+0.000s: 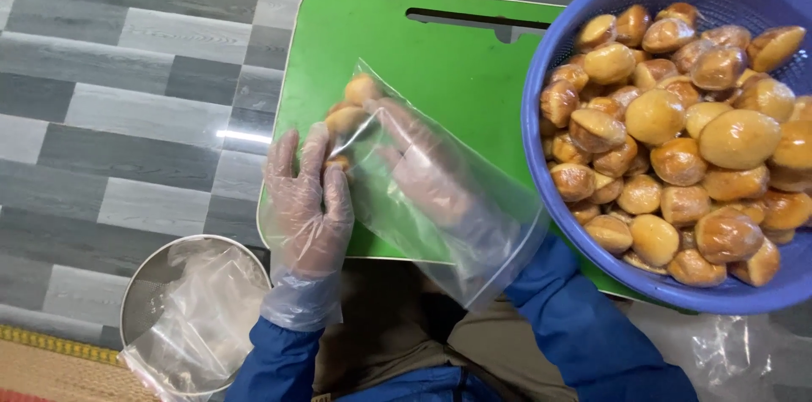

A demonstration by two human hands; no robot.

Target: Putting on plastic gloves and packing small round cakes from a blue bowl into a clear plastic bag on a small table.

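Head view: left hand (309, 207), gloved, grips the outside of a clear plastic bag (440, 199) lying on the green cutting board (440, 64). Right hand (419, 161), gloved, is thrust inside the bag, fingers extended toward several golden buns (351, 106) at its closed end. Blue basket (541, 174) of buns sits just right; a metal bowl (139, 292) lower left.

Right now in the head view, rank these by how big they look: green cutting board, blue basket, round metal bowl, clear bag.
1. green cutting board, partly covered
2. blue basket, cut off by the frame; close to the board, so unsure
3. clear bag
4. round metal bowl
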